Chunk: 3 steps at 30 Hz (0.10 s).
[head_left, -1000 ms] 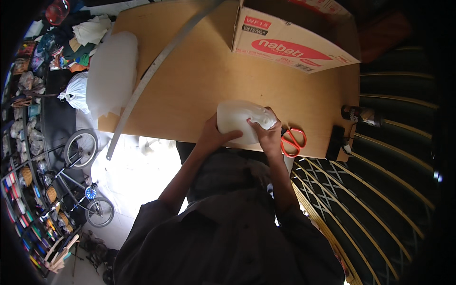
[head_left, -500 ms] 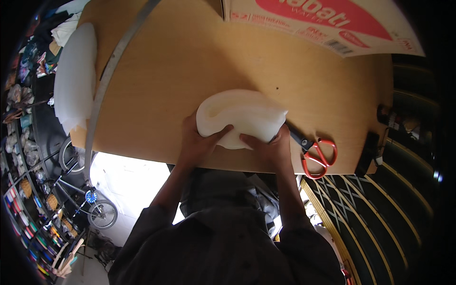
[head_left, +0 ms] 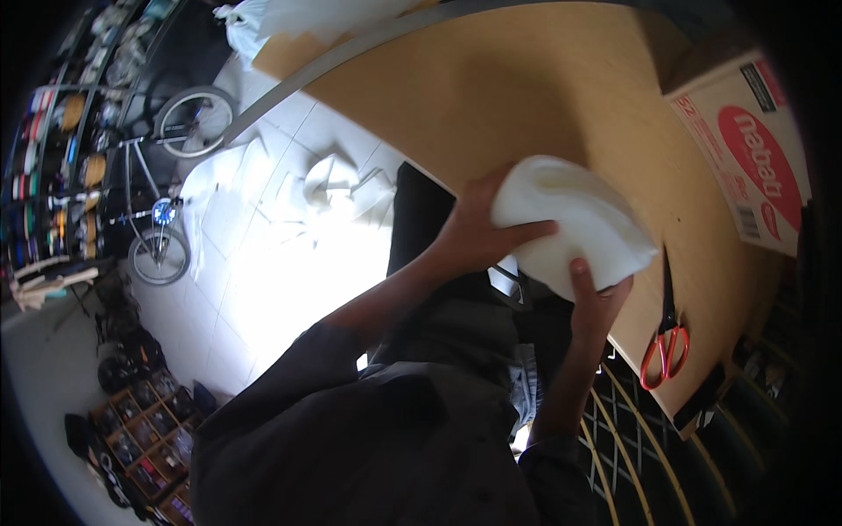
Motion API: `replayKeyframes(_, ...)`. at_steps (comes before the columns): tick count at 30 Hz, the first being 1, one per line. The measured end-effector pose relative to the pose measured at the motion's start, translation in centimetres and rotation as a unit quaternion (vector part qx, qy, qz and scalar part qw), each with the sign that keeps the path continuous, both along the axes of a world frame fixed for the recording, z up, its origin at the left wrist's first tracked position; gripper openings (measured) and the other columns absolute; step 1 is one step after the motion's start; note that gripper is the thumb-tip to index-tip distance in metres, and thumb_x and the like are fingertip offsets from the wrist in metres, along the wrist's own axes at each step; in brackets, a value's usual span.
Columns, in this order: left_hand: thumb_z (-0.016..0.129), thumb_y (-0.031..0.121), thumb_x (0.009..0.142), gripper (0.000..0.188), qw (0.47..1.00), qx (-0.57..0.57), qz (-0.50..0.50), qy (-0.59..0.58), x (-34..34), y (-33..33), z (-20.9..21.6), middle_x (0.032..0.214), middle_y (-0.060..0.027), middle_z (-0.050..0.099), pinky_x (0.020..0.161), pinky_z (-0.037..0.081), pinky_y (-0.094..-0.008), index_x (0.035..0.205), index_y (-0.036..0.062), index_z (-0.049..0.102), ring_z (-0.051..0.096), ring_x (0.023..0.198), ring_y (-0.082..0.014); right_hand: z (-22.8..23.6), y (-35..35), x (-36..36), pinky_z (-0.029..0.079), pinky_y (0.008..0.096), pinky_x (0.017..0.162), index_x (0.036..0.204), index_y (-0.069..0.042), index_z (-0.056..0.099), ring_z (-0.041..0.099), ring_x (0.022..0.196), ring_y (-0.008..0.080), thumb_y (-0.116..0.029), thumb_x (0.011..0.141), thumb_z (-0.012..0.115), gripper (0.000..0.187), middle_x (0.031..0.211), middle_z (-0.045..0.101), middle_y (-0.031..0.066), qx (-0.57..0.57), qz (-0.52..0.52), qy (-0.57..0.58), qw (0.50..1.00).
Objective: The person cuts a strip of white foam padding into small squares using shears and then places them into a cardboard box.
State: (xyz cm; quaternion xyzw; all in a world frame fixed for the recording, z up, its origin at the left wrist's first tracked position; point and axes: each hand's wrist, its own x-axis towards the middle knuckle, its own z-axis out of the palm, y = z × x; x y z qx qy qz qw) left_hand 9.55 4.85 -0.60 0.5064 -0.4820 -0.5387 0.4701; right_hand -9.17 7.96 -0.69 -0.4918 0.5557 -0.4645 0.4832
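A thick white bundle, seemingly soft foam sheet folded or rolled over on itself [head_left: 570,219], is held at the near edge of the wooden table. My left hand [head_left: 478,230] grips its left end, thumb lying across the front and the other fingers hidden behind. At its lower right end my right hand [head_left: 601,298] is closed on it, thumb pressed on the near face. Just right of that hand, scissors [head_left: 668,342] with red handles and dark blades lie on the table, apart from both hands.
A printed carton [head_left: 737,149] stands on the table's right side. Along the table's left edge runs a long metal strip [head_left: 351,53]. White pieces [head_left: 331,182] lie on the bright tiled floor, near a bicycle [head_left: 145,188] and loaded shelves [head_left: 66,167]. A folding lattice gate [head_left: 618,430] is at lower right.
My view has swung left, so the table and carton appear turned and farther right. Both hands still hold the white bundle, which is now tilted, its right end lower.
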Motion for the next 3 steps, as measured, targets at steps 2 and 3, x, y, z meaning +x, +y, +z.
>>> replayKeyframes(2,0.081,0.019,0.076,0.063,0.994,0.052,0.098,-0.006,3.8,3.7,-0.4,0.114,-0.0154,0.065,0.092,0.050,-0.0347,0.128,0.0000,0.052,0.062,0.107,-0.0215,-0.1,0.1,3.1,0.041,0.0370,0.100,0.140,-0.002,0.031,0.048,0.122,0.0224,-0.009,0.076,0.076,0.078,0.133,0.047,0.0171,-0.026,0.090,-0.040,0.995)
replayKeyframes(3,0.078,0.019,0.079,0.063,0.986,0.064,0.142,-0.060,6.1,5.3,-0.9,0.119,-0.0151,0.063,0.096,0.048,-0.0370,0.133,0.0033,0.050,0.060,0.112,-0.0238,-0.1,0.3,3.8,0.041,0.0370,0.100,0.140,-0.002,0.031,0.048,0.122,0.0224,-0.009,0.076,0.076,0.078,0.133,0.047,0.0171,-0.027,0.105,-0.039,0.993)
